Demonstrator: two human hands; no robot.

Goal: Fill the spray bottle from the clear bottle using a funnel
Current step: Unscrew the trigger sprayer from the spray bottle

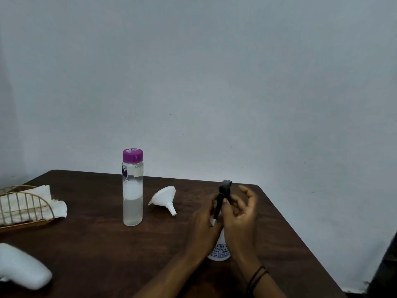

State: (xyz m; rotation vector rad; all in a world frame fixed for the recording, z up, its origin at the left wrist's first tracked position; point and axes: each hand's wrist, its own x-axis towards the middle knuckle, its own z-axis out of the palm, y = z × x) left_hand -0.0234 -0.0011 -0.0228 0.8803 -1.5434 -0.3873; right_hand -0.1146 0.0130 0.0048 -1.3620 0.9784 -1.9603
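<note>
- Now the white spray bottle [220, 250] stands on the dark bench [107, 254], near the right side and close to the person.
- Both hands are up at its black spray top [223, 195].
- The left hand [204, 220] is curled round the neck just under the top and holds it.
- The right hand [240, 214] is at the right of the top. Its thumb and first finger touch the black part, and its other fingers [249, 196] are spread loosely in the air.
- The spray top is on the bottle.
- The clear bottle [132, 194] stands up straight to the left and a bit farther back, well apart from the hands. Its purple lid [132, 155] is on, and it is about half full of water.
- The white funnel [164, 198] lies on its side between the clear bottle and the hands, touching neither.
- The right edge of the bench runs near the right hand, and the far edge sits by the wall [214, 72].
- Bare bench shows in front of the clear bottle.
- A wire basket [23, 209] with paper napkins [55, 208] sits at the far left.
- A white thing [23, 269] lies at the near left.
</note>
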